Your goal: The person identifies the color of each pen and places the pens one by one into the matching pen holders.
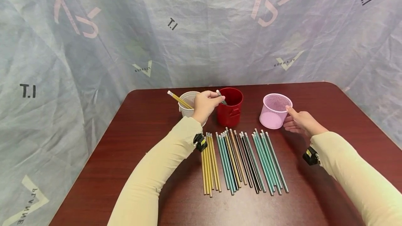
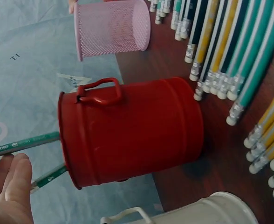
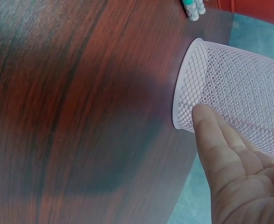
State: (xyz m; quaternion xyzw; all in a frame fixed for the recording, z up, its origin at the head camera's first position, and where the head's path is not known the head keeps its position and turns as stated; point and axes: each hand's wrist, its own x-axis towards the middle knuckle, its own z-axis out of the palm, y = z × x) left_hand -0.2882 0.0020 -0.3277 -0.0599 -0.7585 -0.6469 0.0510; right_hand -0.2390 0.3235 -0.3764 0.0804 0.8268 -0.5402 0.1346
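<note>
My left hand [image 1: 205,105] is over the mouth of a red metal cup [image 1: 229,114] and pinches a green pencil [image 2: 27,143] whose lower end is inside it. A second green pencil [image 2: 51,177] leans out of the same cup beside the fingers. To the right, my right hand [image 1: 303,121] holds a pink mesh pencil cup [image 1: 273,119], with the thumb at its rim and the fingers along its outer side. Through the mesh [image 3: 239,79] no pencils show. Left of the red cup, a white cup [image 1: 186,111] partly behind my left hand has yellow pencils [image 1: 179,99] leaning out.
In front of the cups lie rows of pencils: yellow ones [image 1: 208,166] at left, mixed green, black and yellow ones [image 1: 233,163] mid-table, and green ones [image 1: 268,163] at right. The dark red wooden table [image 1: 150,121] ends at a grey printed cloth [image 1: 201,44] behind.
</note>
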